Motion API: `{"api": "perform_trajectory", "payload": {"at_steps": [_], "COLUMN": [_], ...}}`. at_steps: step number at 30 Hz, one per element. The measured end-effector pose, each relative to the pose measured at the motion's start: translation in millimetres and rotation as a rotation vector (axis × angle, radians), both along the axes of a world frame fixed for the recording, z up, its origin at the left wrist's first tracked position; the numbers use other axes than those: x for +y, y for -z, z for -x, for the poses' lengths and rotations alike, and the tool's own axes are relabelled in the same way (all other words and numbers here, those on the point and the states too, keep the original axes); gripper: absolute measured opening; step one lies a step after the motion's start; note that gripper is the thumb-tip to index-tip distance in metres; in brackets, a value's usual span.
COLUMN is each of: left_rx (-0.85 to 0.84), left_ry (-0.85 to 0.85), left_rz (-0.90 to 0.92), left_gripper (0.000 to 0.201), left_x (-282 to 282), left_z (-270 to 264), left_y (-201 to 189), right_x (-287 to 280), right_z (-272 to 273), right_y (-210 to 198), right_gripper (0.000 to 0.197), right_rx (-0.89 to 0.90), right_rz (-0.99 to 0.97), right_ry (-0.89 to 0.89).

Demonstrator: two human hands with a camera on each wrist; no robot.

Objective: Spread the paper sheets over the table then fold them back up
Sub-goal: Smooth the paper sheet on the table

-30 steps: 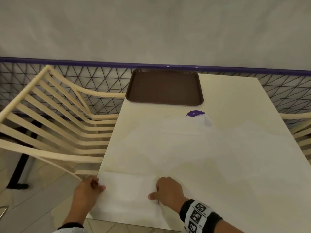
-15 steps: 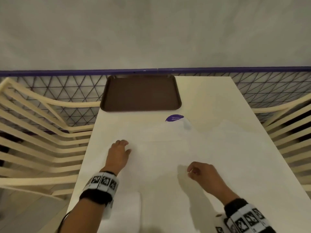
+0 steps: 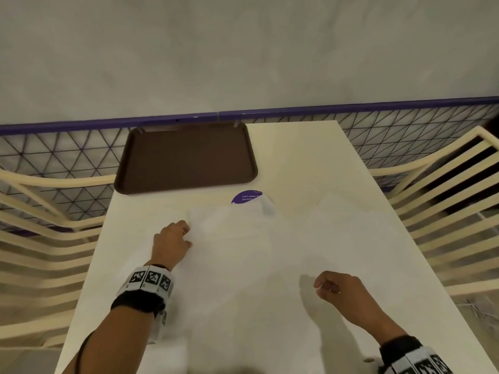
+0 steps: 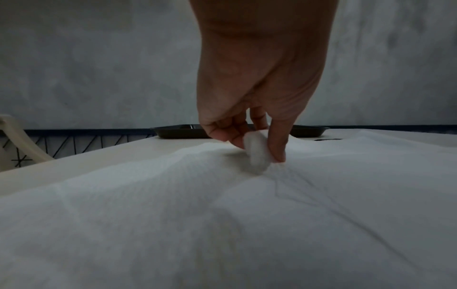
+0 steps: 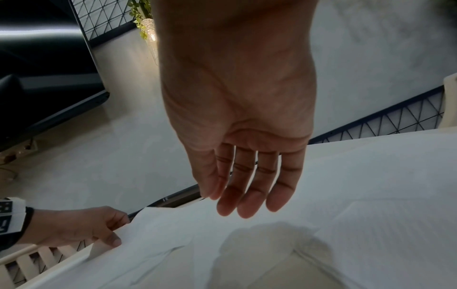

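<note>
Two fingers and the thumb of the left hand are clamped together on a raised fold of the paper sheets, a small white curl of paper being pinched at the fingertips; in the right wrist view the same left hand is seen gripping the sheet's left edge. Nothing is held by the right hand: its fingers are held side by side, nearly straight, apart from the paper, with a shadow cast on the sheet beneath. From the head view that hand looks more curled, so the fingers' exact bend is hard to settle there. Thin, white, slightly see-through sheets are spread over most of the cream table, overlapped, wrinkled and creased, with a fine ribbed texture in the wrist views. One brown tray is set at the table's far left corner, well apart from the paper, only its plain brown floor being seen. A round purple sticker is partly covered by a sheet's far edge, its print cut off and too small to read. Sheet borders are hard to separate, so no count is given. Cream slatted chairs are placed at both sides, before a wire mesh fence.
</note>
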State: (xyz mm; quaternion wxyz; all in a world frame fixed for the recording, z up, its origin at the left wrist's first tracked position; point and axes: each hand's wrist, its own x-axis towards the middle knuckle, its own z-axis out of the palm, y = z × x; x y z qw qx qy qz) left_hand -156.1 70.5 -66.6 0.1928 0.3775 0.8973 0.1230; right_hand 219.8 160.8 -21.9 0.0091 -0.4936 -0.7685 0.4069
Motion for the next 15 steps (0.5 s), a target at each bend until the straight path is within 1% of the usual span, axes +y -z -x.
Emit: {"api": "perform_trajectory", "payload": {"at_steps": [4,7,8,10,13,15], "left_rx": [-0.186,-0.234,-0.251,-0.260,-0.206,-0.159], "left_ry": [-0.177,-0.233,-0.235,-0.226,-0.209,-0.217], "left_rz": [-0.244,-0.345,-0.350,-0.303,-0.216,-0.191], "left_gripper": [0.026,0.026,0.025,0.027,0.034,0.036], "left_x": [3,3,3,5,13,21], "left_z": [-8,-11,-12,-11,-5,-2], "left_y": [-7,-13,-14,-13,-11,-13], "right_x": [6,7,7,7,4,3], "right_z": [9,17,20,22,23,20], "right_y": [-3,-4,-4,-4,-4,-5], "right_gripper": [0.020,0.019,0.019,0.020,0.019,0.019], "right_rx": [0.005,0.007,0.011,0.018,-0.002,-0.010], "right_rz": [-0.006,-0.002,0.000,0.006,0.009,0.019], "right_ry": [-0.063,-0.107,-0.119,-0.146,-0.182,-0.182]}}
